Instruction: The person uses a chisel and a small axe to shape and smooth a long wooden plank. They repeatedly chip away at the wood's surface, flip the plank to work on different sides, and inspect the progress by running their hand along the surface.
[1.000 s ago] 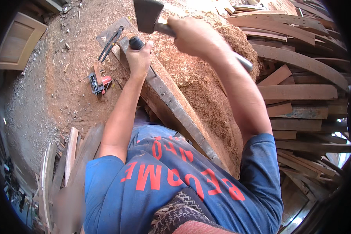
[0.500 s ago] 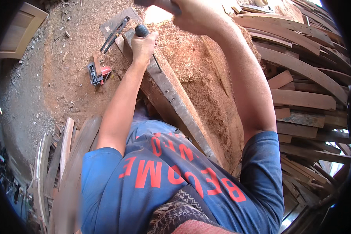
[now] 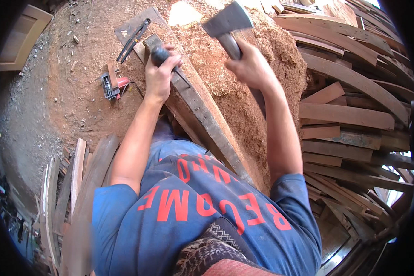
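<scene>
My left hand (image 3: 158, 83) is closed around the round dark handle of a chisel (image 3: 159, 54). Its thin metal blade slants down onto the top of a long, weathered grey wooden beam (image 3: 198, 110), which runs diagonally in front of me. A row of small dark holes or marks dots the beam's face. To the right, my right hand (image 3: 254, 69) grips a hatchet (image 3: 228, 20) by its handle near the head. The broad dark hatchet head is raised above and beyond the chisel, apart from it. The lower handle passes beside my right forearm.
Pincers (image 3: 133, 41) with dark handles lie on a flat board (image 3: 157, 17) beyond the beam. Left of the beam sits a red and grey power tool (image 3: 111, 86). Stacked planks (image 3: 349, 115) crowd the right, more boards (image 3: 83, 193) the lower left. Sawdust (image 3: 244, 119) is heaped behind the beam.
The hatchet has come down and nearer, so its whole head now shows. My right arm has drawn in to the left. My left hand with the chisel has shifted slightly nearer and left.
</scene>
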`<state>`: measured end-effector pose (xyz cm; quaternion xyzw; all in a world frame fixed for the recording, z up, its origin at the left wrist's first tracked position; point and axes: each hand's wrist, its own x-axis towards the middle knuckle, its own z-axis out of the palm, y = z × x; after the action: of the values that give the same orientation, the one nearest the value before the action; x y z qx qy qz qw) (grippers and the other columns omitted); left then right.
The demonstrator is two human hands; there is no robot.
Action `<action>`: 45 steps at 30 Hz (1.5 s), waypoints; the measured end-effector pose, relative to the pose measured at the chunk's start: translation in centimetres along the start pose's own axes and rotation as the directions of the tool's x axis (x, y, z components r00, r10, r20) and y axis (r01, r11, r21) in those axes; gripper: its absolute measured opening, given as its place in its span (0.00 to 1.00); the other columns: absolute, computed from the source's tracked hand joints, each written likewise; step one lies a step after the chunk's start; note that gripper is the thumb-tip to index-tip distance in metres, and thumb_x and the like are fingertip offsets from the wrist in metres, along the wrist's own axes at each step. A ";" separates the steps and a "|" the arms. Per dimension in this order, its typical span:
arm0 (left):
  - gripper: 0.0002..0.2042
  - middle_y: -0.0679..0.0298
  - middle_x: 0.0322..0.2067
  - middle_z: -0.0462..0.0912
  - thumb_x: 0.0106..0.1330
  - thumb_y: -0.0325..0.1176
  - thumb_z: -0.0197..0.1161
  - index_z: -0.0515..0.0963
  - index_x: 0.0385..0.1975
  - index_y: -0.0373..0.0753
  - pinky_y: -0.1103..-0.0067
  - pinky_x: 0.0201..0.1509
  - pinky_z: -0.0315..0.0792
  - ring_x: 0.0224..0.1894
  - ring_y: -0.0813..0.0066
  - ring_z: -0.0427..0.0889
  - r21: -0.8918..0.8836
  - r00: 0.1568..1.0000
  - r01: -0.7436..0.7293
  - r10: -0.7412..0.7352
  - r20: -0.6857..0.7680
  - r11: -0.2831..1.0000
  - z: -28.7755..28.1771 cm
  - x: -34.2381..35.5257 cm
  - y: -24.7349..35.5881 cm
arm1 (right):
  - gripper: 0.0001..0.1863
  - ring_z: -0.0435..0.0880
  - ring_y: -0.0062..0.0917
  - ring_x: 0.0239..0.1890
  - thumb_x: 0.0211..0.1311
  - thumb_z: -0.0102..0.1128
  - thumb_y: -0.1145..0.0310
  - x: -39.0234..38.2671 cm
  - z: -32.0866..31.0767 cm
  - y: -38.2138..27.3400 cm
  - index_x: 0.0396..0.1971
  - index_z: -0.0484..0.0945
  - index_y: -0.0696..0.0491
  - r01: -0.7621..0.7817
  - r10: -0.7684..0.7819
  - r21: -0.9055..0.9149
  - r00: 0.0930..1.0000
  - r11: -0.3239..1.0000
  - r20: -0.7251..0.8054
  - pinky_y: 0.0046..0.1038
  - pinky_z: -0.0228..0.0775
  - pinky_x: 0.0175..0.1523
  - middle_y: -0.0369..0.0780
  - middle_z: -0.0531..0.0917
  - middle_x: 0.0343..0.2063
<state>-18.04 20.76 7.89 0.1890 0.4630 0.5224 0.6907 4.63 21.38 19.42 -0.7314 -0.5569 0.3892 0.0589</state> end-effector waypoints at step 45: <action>0.07 0.61 0.40 0.88 0.65 0.24 0.74 0.82 0.38 0.37 0.76 0.57 0.79 0.46 0.75 0.86 0.240 0.951 -0.290 0.251 0.182 0.926 -0.5 -9.1 -1.4 | 0.28 0.78 0.21 0.24 0.58 0.72 0.69 -19.1 2.9 12.0 0.58 0.75 0.61 -0.236 0.239 0.447 0.970 0.863 0.050 0.29 0.72 0.30 0.38 0.78 0.29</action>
<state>-17.88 11.94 10.66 0.3797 0.4452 0.5311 0.6129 10.55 -0.48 20.81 -0.7621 -0.3575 0.5089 0.1800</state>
